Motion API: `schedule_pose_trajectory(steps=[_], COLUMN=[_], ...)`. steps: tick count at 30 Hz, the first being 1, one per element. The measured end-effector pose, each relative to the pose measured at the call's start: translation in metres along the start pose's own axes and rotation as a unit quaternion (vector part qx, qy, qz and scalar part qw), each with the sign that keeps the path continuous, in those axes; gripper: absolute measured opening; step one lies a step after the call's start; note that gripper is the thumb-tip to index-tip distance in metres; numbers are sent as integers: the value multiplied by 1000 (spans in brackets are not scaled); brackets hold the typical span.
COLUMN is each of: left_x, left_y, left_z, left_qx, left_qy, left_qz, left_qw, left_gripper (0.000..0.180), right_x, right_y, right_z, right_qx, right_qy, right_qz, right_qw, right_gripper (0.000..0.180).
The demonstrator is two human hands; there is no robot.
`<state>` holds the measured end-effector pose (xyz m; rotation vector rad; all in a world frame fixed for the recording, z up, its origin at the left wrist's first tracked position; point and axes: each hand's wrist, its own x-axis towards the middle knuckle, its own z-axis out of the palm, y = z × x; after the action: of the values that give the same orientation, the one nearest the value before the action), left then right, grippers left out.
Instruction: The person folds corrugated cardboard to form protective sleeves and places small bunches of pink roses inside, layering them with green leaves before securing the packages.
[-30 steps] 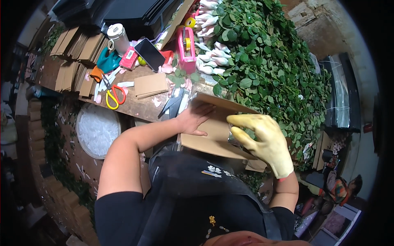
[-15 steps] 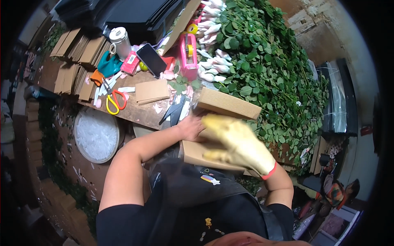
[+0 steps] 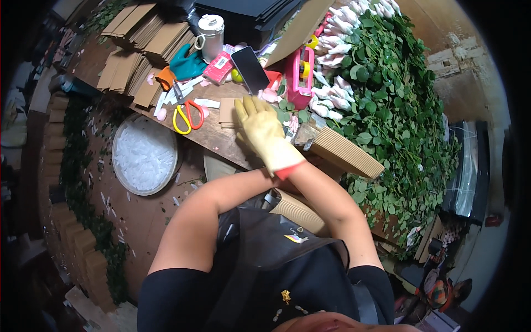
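My right hand [image 3: 263, 130], in a yellow rubber glove with a red cuff, reaches left across my body. Its fingers are stretched out flat over a small stack of brown cardboard sheets [image 3: 225, 110] on the wooden bench. My bare left forearm [image 3: 221, 193] runs up from the lower left and passes under my right wrist, so my left hand is hidden. Just right of the wrist lies a corrugated cardboard wrap [image 3: 345, 152] against the green foliage.
On the bench are yellow-handled scissors [image 3: 185, 117], a dark phone [image 3: 250, 61], a teal glove [image 3: 185, 63], a white cup [image 3: 212, 30], a pink tape dispenser [image 3: 301, 72] and cardboard stacks [image 3: 138, 39]. Leafy stems with white buds [image 3: 387, 99] fill the right. A round white tray [image 3: 145, 154] lies below the bench.
My gloved right hand has left the cardboard wrap on the right and swung left over the small cardboard sheets. My left hand, earlier on the wrap, is now covered by my right wrist.
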<state>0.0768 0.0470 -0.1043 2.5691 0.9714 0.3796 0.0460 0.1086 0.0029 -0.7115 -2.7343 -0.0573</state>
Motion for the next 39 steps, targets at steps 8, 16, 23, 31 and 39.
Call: schedule_pose_trajectory(steps=[8,16,23,31,39], left_x=[-5,-4,-2,-39,-32], left_y=[-1,-1,6,-10,-1], left_z=[0,-6,-10,-41,-84], left_qx=[-31,-49,-76,43,-74], left_qy=[7,10,-12,-33,129], left_qz=[-24,-23,-19,14,96], left_qw=[999,998,997,998,984], left_gripper=[74,68,62,60,30], right_x=[4,-26,-175,-217,-221], right_y=[9,5,40,77,69], right_z=[52,-100,-130,-70,-63], right_qx=[-51,182,591,557,535], right_qy=[-42,-40,-200,-336,-285], right_qz=[14,-27,498,512,513], right_qw=[998,982,602,561,607], right_gripper=[28,26,22,31,31])
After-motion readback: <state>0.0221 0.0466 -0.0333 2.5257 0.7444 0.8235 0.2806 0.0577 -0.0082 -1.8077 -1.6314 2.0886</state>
